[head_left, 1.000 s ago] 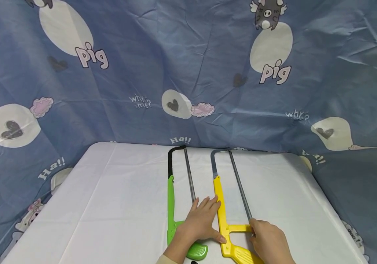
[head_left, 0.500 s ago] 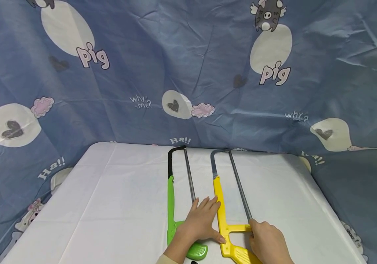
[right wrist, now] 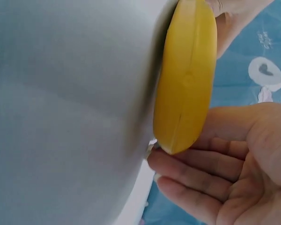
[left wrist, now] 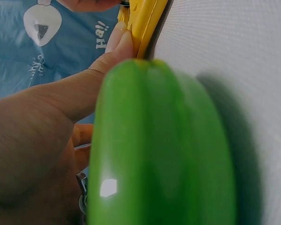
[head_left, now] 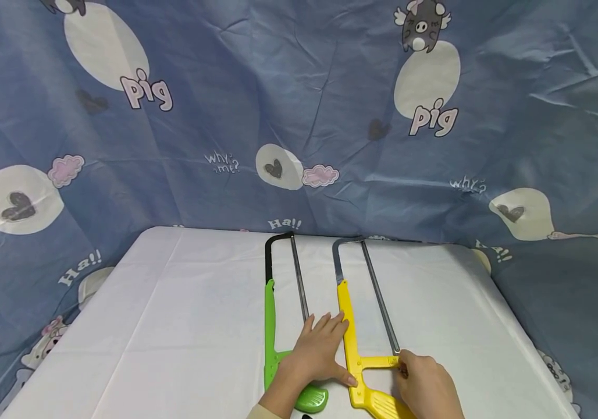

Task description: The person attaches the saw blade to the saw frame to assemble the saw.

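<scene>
Two hacksaws lie side by side in the head view, a yellow hacksaw (head_left: 348, 326) and a green hacksaw (head_left: 270, 314). My left hand (head_left: 317, 352) reaches over the green one and presses spread fingertips and thumb on the yellow frame. Curled fingers of my right hand (head_left: 427, 381) pinch at the end of the yellow crossbar (head_left: 380, 362), covering most of the fitting there. Just above them the near end of the steel blade (head_left: 380, 297) shows a small hole. In the right wrist view a bit of metal (right wrist: 151, 148) peeks out at the fingertips, below the yellow handle (right wrist: 185, 84).
Both saws lie on a white-covered table (head_left: 194, 326), their far ends near its back edge. A blue printed cloth (head_left: 299, 105) hangs behind and around the sides. At the bottom edge a small black object (head_left: 306, 416) is partly cut off.
My right fingers have shifted slightly toward me, and the blade's near end with its hole now shows. My left hand stays in place.
</scene>
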A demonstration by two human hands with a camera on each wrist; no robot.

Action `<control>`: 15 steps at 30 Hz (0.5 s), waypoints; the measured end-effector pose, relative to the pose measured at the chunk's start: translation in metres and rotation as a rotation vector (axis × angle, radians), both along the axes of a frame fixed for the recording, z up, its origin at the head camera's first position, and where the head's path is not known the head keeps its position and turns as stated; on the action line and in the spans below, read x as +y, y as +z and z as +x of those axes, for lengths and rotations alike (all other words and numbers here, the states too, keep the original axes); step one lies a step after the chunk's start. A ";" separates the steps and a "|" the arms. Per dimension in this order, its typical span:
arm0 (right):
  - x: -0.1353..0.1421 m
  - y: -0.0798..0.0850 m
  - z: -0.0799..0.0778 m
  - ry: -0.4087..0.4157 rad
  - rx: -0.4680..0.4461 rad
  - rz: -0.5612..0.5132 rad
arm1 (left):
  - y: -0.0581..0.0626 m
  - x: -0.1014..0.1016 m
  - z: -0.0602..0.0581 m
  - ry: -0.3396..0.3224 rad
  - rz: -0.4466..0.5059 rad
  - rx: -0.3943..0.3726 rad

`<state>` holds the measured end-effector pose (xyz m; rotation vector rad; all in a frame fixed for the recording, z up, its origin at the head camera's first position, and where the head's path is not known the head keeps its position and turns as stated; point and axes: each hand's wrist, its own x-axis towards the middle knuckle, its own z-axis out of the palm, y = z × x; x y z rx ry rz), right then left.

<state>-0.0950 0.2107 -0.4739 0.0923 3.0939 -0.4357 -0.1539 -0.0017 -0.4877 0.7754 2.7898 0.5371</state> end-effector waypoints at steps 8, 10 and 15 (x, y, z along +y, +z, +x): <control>0.011 -0.005 -0.003 -0.067 -0.090 -0.238 | 0.002 0.000 0.001 0.004 0.003 -0.013; 0.014 -0.006 -0.003 -0.098 -0.099 -0.297 | 0.002 0.000 0.001 0.005 0.001 -0.011; 0.020 -0.010 -0.005 -0.153 -0.118 -0.381 | 0.000 0.001 0.001 0.010 0.000 -0.005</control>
